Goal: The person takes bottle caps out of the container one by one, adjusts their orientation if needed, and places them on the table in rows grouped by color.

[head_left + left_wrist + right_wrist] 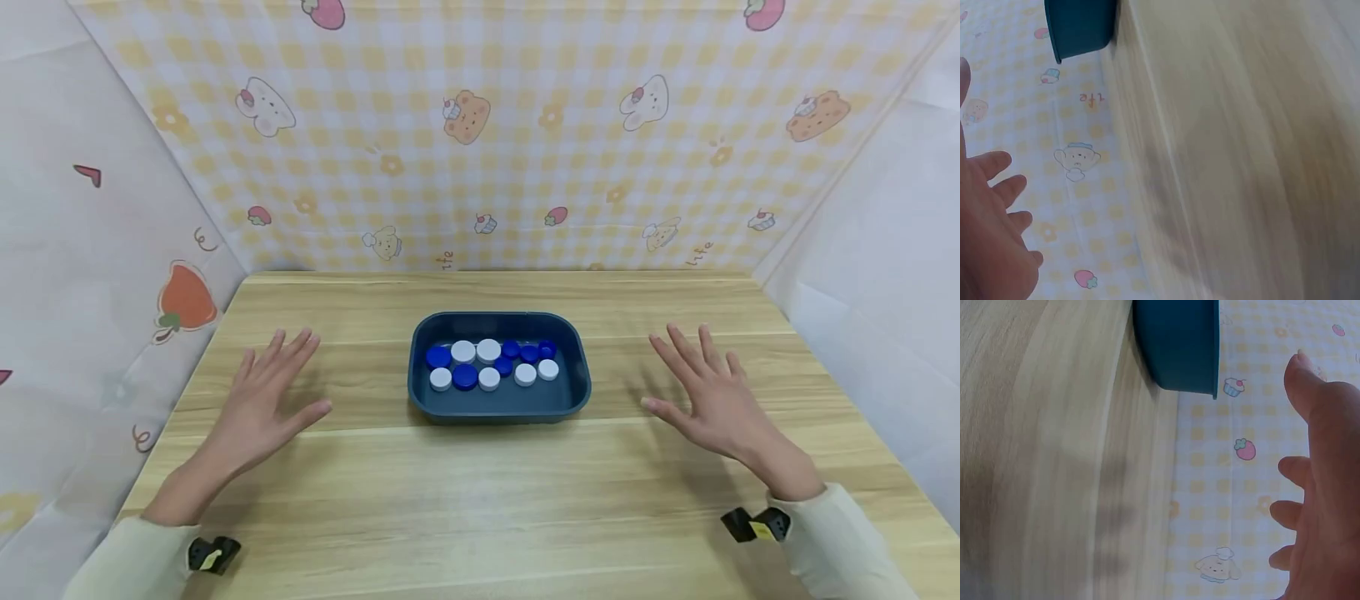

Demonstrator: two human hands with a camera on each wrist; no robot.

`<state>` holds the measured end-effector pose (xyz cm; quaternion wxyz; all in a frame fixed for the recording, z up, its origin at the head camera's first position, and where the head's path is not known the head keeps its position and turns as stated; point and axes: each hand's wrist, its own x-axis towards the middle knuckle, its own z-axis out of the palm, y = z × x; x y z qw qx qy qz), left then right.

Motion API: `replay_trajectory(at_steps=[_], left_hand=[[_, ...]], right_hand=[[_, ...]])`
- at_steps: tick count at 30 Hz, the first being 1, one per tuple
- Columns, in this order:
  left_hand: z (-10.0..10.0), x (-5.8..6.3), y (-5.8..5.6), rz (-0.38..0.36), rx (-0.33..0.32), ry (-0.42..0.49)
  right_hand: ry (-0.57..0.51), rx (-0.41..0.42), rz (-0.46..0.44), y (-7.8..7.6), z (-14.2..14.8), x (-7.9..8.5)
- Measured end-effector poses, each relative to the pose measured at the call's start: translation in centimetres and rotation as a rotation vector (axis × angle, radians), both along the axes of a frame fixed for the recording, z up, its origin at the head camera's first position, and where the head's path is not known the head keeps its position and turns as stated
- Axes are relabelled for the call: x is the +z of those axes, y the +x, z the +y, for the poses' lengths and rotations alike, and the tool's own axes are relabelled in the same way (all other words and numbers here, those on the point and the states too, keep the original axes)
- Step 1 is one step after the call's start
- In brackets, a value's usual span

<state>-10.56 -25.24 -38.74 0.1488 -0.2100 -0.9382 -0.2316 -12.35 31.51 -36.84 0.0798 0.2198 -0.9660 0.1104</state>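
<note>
Head view: bottle caps [489, 352] are contained in a rectangular tray [498, 416], flanked by left hand [261, 402] and right hand [709, 395], both outspread.

The head view looks forward and down from above the table [480, 500], far enough back to take in the left hand [261, 410], the right hand [714, 402], the tray [499, 402] and the checked cloth [517, 167] beyond. Each wrist view looks from close beside its own hand, rolled sideways, facing the cloth low across the table; both share the tray, at the top edge, and that cloth.
</note>
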Motion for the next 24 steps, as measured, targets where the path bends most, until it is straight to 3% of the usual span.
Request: replay_trajectory(at_steps=[2, 11, 18, 24], left_hand=[[0.4, 0.0, -0.3, -0.001, -0.022, 0.062], [2.7, 0.0, -1.8, 0.012, -0.085, 0.165], [4.2, -0.3, -2.9, -0.036, -0.127, 0.209], [6.0, -0.4, -3.7, -0.062, -0.13, 0.27]], right_hand=[[-0.013, 0.011, 0.008, -0.2, -0.1, -0.2], [-0.061, 0.041, 0.048, -1.2, -1.6, -1.1], [-0.141, 0.096, -0.014, -1.7, -2.7, -1.9], [-0.197, 0.163, -0.049, -2.5, -3.6, -3.5]])
